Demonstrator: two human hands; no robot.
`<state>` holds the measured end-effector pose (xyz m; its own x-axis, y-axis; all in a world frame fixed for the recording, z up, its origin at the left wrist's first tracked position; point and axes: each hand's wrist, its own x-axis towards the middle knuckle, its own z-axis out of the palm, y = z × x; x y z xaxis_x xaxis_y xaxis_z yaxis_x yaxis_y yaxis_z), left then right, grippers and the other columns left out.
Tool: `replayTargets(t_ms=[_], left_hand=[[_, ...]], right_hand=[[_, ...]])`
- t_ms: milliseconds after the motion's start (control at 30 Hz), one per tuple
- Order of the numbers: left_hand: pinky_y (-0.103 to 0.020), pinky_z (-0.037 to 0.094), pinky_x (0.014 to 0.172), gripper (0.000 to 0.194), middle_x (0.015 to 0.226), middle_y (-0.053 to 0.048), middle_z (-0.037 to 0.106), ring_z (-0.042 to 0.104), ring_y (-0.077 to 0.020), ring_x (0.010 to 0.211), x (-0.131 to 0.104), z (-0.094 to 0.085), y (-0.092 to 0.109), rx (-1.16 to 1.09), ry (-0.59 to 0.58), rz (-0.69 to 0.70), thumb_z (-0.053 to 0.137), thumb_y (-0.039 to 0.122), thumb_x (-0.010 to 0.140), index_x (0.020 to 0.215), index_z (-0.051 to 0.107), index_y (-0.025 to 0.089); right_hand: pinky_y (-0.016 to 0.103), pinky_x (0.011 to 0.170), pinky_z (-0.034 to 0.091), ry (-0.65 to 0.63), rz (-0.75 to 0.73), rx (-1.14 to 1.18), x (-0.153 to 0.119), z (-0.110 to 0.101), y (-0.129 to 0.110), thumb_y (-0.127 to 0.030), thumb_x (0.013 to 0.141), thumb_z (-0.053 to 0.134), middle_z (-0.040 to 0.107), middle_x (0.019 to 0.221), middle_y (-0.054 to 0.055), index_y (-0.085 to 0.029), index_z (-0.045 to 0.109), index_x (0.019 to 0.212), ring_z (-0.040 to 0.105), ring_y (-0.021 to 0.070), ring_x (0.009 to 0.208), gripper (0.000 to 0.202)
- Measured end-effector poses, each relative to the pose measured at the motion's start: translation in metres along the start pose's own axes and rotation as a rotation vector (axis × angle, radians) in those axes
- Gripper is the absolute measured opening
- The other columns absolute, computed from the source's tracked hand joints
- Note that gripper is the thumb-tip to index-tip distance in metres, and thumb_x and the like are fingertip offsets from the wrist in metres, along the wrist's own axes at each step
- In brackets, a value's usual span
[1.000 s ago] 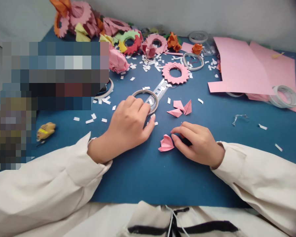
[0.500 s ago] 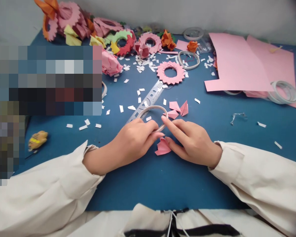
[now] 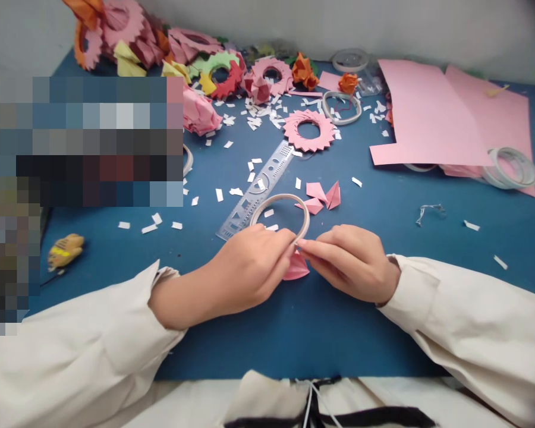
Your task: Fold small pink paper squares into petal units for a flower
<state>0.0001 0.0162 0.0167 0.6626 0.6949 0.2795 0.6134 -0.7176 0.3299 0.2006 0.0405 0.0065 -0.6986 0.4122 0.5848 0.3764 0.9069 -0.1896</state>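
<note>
Near the middle of the blue table, my left hand is closed on a roll of white tape, which stands tilted above the surface. My right hand has its thumb and index finger pinched together at the roll's lower right edge; whatever lies between those fingertips is too small to make out. Just below the fingertips lies a folded pink paper piece, partly covered by my left hand. Several small folded pink pieces rest beyond my right hand.
A clear ruler lies behind the tape roll. A pink paper ring and white scraps are farther back. Large pink sheets and tape rolls occupy the right. A yellow figure sits at left.
The tape roll has shifted slightly right and nearer. My right fingers have come down from its rim and closed into a pinch. My left hand now covers more of the folded piece.
</note>
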Motion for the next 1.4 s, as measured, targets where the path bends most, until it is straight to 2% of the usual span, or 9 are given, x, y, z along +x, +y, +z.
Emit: replayTargets(t_ms=[300,633,733,800,900,967,1067,1200,1400], left_hand=[[-0.030,0.034,0.050,0.025,0.055,-0.001,0.052,0.040,-0.0132,0.051,-0.006,-0.004,0.026,0.007,0.151,-0.004,0.041,0.011,0.087,0.067,0.055,0.014],[-0.028,0.034,0.049,0.021,0.058,-0.001,0.055,0.040,-0.0116,0.050,-0.009,-0.015,0.035,-0.223,0.105,-0.052,0.041,0.012,0.087,0.071,0.053,0.015],[-0.023,0.032,0.046,0.029,0.050,0.005,0.040,0.035,-0.0083,0.044,-0.006,-0.027,0.025,-0.227,0.240,-0.304,0.036,0.016,0.092,0.065,0.047,0.018],[-0.021,0.029,0.044,0.031,0.050,0.005,0.038,0.037,-0.0077,0.045,-0.002,-0.030,0.013,-0.189,0.323,-0.494,0.035,0.018,0.094,0.064,0.044,0.019],[-0.026,0.037,0.055,0.025,0.061,0.001,0.051,0.047,-0.0120,0.055,0.002,-0.020,-0.008,-0.018,0.142,-0.373,0.036,0.019,0.092,0.074,0.052,0.016],[-0.033,0.039,0.065,0.026,0.072,-0.006,0.057,0.053,-0.0197,0.069,0.003,-0.008,-0.019,0.181,0.063,-0.262,0.034,0.018,0.091,0.077,0.054,0.014],[-0.043,0.039,0.077,0.023,0.096,-0.013,0.060,0.053,-0.0296,0.094,0.003,0.003,-0.024,0.250,0.033,-0.290,0.035,0.018,0.090,0.095,0.057,0.012],[-0.041,0.038,0.086,0.020,0.101,-0.011,0.059,0.051,-0.0242,0.098,0.001,-0.003,-0.015,-0.048,0.188,-0.273,0.038,0.017,0.091,0.099,0.056,0.013],[-0.029,0.041,0.075,0.023,0.079,-0.005,0.055,0.049,-0.0143,0.078,-0.001,-0.008,-0.002,-0.631,0.104,-0.213,0.035,0.013,0.093,0.082,0.055,0.012]], right_hand=[[0.025,0.049,0.046,0.127,-0.294,0.037,0.003,-0.009,-0.002,-0.008,0.081,0.057,0.054,0.060,0.001,-0.013,0.061,0.077,0.050,0.0115,0.057,0.008],[0.025,0.042,0.041,0.269,-0.429,0.036,0.000,-0.005,-0.002,-0.005,0.076,0.057,0.048,0.062,-0.001,-0.020,0.053,0.053,0.048,0.0110,0.057,0.028],[0.029,0.045,0.041,0.363,-0.501,0.078,-0.008,-0.004,-0.005,-0.007,0.072,0.061,0.045,0.061,-0.003,-0.022,0.045,0.052,0.047,0.0122,0.057,0.030],[0.030,0.045,0.041,0.327,-0.460,0.062,-0.009,-0.006,-0.005,-0.008,0.073,0.060,0.046,0.059,-0.003,-0.022,0.045,0.055,0.048,0.0124,0.056,0.028],[0.028,0.044,0.041,0.136,-0.352,0.012,-0.005,-0.008,-0.001,-0.013,0.082,0.055,0.050,0.056,-0.003,-0.016,0.058,0.081,0.048,0.0119,0.052,0.004],[0.026,0.047,0.042,0.033,-0.222,-0.002,-0.002,-0.007,0.001,-0.021,0.089,0.051,0.056,0.060,-0.001,-0.007,0.054,0.104,0.048,0.0110,0.051,0.021],[0.022,0.050,0.040,-0.090,-0.047,0.052,-0.002,-0.005,0.003,-0.027,0.094,0.042,0.056,0.061,-0.003,-0.004,0.040,0.125,0.046,0.0091,0.050,0.039],[0.020,0.051,0.037,-0.207,0.090,0.263,-0.008,-0.003,0.000,-0.025,0.093,0.040,0.050,0.057,-0.007,-0.009,0.024,0.139,0.043,0.0084,0.048,0.051],[0.017,0.049,0.032,-0.366,0.232,0.776,-0.008,-0.007,-0.004,-0.022,0.094,0.037,0.036,0.052,-0.011,-0.009,0.015,0.143,0.030,0.0053,0.044,0.055]])
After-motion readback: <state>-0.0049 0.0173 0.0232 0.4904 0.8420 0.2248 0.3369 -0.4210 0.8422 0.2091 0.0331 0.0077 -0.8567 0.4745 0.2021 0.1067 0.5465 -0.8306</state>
